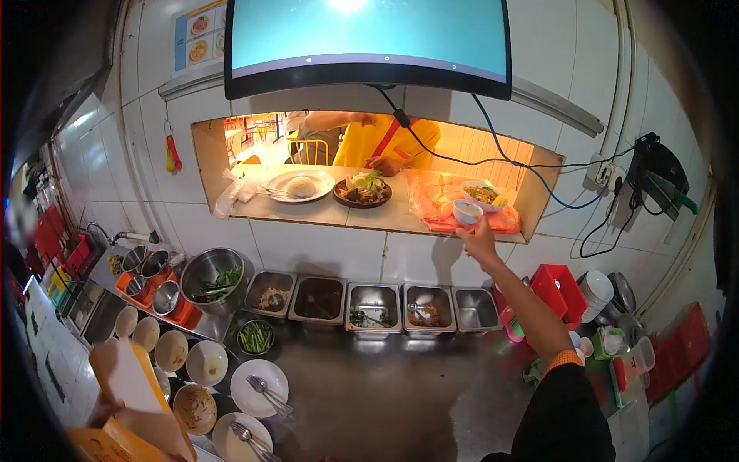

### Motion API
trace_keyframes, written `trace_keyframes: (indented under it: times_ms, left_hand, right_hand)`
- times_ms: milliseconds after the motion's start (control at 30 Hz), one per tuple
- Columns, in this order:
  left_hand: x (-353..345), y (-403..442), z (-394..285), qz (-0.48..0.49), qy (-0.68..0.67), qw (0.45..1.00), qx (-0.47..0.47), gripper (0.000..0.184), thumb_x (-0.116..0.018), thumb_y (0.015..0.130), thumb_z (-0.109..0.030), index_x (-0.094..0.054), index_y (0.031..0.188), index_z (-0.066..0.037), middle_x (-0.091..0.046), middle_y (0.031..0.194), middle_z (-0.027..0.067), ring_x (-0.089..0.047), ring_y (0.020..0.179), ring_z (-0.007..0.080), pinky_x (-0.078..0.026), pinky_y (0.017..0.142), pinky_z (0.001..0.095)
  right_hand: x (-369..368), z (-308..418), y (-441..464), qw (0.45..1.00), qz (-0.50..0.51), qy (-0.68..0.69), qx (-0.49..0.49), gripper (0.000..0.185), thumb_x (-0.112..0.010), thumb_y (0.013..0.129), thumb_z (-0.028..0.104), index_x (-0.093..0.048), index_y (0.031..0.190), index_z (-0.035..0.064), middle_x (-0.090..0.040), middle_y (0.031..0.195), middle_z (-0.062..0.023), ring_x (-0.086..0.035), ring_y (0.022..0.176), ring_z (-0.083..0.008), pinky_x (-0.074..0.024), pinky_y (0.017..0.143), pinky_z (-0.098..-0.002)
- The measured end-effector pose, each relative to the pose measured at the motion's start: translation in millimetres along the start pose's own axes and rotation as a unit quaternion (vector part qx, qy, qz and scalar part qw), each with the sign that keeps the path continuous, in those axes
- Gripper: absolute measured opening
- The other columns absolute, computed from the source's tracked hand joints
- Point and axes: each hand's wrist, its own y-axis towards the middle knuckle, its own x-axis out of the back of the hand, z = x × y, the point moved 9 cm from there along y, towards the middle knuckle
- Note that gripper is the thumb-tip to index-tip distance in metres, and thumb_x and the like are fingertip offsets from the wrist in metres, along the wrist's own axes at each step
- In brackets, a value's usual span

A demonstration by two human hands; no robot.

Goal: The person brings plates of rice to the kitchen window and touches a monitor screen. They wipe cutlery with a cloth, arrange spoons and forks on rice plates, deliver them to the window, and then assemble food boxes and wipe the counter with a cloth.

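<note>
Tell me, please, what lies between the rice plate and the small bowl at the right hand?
In the head view, a brown dish of food, then part of the orange plastic, lie between the rice plate and small bowl.

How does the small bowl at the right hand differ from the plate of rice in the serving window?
The small bowl is compact and deeper; the plate is broad and shallow. The right hand has its fingers on the bowl, while no hand touches the plate. Cutlery lies on the plate; none shows in the bowl. Both are white.
</note>
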Motion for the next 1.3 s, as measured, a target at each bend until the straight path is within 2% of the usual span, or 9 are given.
trace_keyframes:
  times_ms: [33, 67, 133, 367, 500, 833, 967, 1100, 1300]
  left_hand:
    - [-12.9, -1.1, 5.2, -0.003, 0.001, 1.0, -0.001, 0.029, -0.04, 0.093, -0.026, -0.054, 0.111, -0.008, -0.046, 0.126, 0.0076, -0.044, 0.107, 0.0237, -0.033, 0.088, 0.0376]
    - [-26.2, -2.7, 23.2, -0.031, -0.305, 0.95, 0.063, 0.029, -0.041, 0.092, -0.024, -0.053, 0.112, -0.005, -0.047, 0.125, 0.0099, -0.045, 0.106, 0.0239, -0.035, 0.088, 0.0361]
    - [-42.6, -7.7, 47.0, -0.1, -0.661, 0.727, 0.154, 0.03, -0.045, 0.09, -0.015, -0.049, 0.115, 0.001, -0.051, 0.118, 0.0133, -0.05, 0.1, 0.0255, -0.041, 0.085, 0.0319]
    - [-34.4, -16.9, 69.3, -0.067, -0.539, 0.817, 0.193, 0.048, -0.046, 0.092, -0.024, -0.034, 0.13, 0.003, -0.051, 0.114, 0.0268, -0.048, 0.104, 0.0435, -0.04, 0.09, 0.0448]
    - [-64.6, -19.0, 71.5, 0.039, -0.538, 0.823, 0.18, 0.06, -0.052, 0.09, -0.028, -0.023, 0.141, -0.017, -0.042, 0.122, 0.0356, -0.045, 0.109, 0.0492, -0.039, 0.09, 0.0513]
    - [-70.2, -11.0, 156.2, -0.359, -0.282, 0.857, 0.239, 0.048, -0.043, 0.088, -0.008, -0.031, 0.134, -0.004, -0.06, 0.089, 0.019, -0.06, 0.072, 0.0342, -0.051, 0.065, 0.0411]
    - [-91.5, -8.6, 225.8, -0.448, -0.335, 0.715, 0.419, 0.037, -0.035, 0.088, 0.001, -0.042, 0.125, 0.001, -0.059, 0.097, 0.0116, -0.059, 0.086, 0.0272, -0.05, 0.08, 0.036]
    - [-89.5, -9.7, 313.6, -0.584, -0.547, 0.319, 0.508, 0.029, -0.048, 0.085, -0.023, -0.057, 0.109, -0.01, -0.046, 0.12, 0.01, -0.048, 0.112, 0.0284, -0.038, 0.1, 0.0449]
    - [-37.4, 23.5, 427.5, -0.623, -0.651, 0.193, 0.39, 0.036, -0.046, 0.079, -0.017, -0.059, 0.111, -0.005, -0.045, 0.121, 0.0066, -0.04, 0.121, 0.0234, -0.023, 0.108, 0.0524]
  right_hand:
    - [-2.3, 6.8, -14.4, 1.0, 0.003, 0.0, -0.002, 0.068, -0.067, 0.071, 0.022, -0.034, 0.124, -0.0033, -0.061, 0.081, -0.0141, -0.063, 0.078, -0.0217, -0.0503, 0.068, -0.0339]
    - [-13.6, 14.7, -29.0, 0.998, 0.048, 0.041, 0.01, 0.065, -0.067, 0.073, 0.022, -0.035, 0.124, -0.0032, -0.06, 0.078, -0.012, -0.062, 0.076, -0.0184, -0.0496, 0.066, -0.0313]
    - [-32.9, 18.2, -50.7, 0.991, 0.098, 0.083, 0.022, 0.062, -0.067, 0.075, 0.021, -0.036, 0.123, -0.0032, -0.06, 0.075, -0.01, -0.062, 0.074, -0.0151, -0.0489, 0.065, -0.0287]
    - [-85.1, 34.6, -88.3, 0.974, 0.191, 0.031, 0.115, 0.061, -0.065, 0.078, 0.02, -0.036, 0.126, -0.0033, -0.063, 0.075, -0.0103, -0.063, 0.065, -0.0167, -0.0489, 0.064, -0.0275]
    - [-109.4, 36.9, -98.5, 0.97, 0.23, 0.042, 0.063, 0.058, -0.065, 0.078, 0.021, -0.038, 0.122, -0.0035, -0.061, 0.075, -0.0099, -0.065, 0.065, -0.0168, -0.0489, 0.06, -0.0276]
    - [-139.5, 15.6, -123.6, 0.956, 0.291, 0.036, -0.008, 0.042, -0.064, 0.08, 0.021, -0.044, 0.108, -0.0029, -0.061, 0.074, -0.0087, -0.064, 0.059, -0.0144, -0.0472, 0.051, -0.0257]
    - [-136.7, 7.5, -122.9, 0.955, 0.293, 0.049, -0.023, 0.036, -0.063, 0.081, 0.02, -0.047, 0.104, -0.002, -0.061, 0.073, -0.0086, -0.063, 0.058, -0.0138, -0.0466, 0.051, -0.026]
    - [-133.3, -7.5, -124.7, 0.956, 0.291, 0.026, -0.006, 0.032, -0.063, 0.081, 0.019, -0.049, 0.103, -0.0002, -0.061, 0.073, -0.0073, -0.062, 0.061, -0.0148, -0.0468, 0.054, -0.0269]
    - [-86.9, -25.4, -127.4, 0.964, 0.246, 0.091, 0.03, 0.024, -0.063, 0.082, 0.016, -0.056, 0.098, 0.0005, -0.059, 0.076, -0.0028, -0.059, 0.067, -0.0111, -0.0471, 0.061, -0.0262]
